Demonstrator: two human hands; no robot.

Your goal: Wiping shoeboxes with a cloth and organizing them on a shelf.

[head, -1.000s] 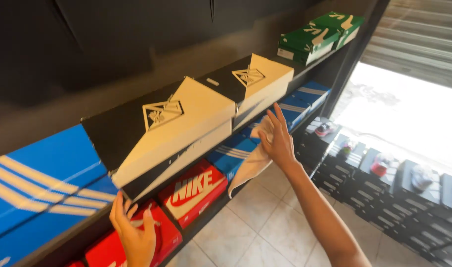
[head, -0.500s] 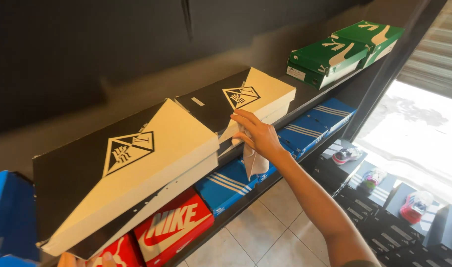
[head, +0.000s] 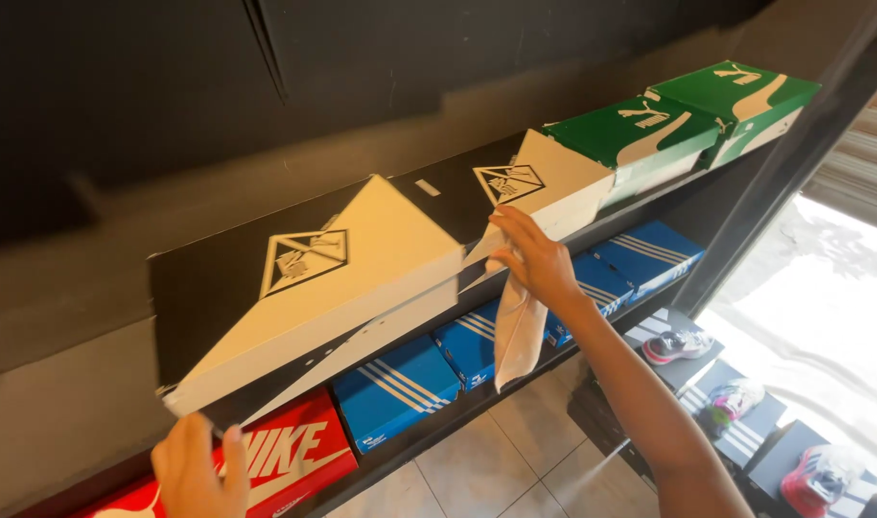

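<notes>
The right hand (head: 539, 261) presses a pale cloth (head: 518, 331) against the front edge of the second black-and-cream cardboard shoebox (head: 525, 187) on the upper shelf, fingers spread flat, cloth hanging down. The left hand (head: 197, 472), fingers loosely curled and holding nothing, touches the nearer black-and-cream shoebox's (head: 314, 278) lower corner.

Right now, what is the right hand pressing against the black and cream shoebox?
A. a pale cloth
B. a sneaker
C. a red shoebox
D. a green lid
A: the right hand holds a pale cloth that hangs down from the black and cream shoebox front.
</notes>
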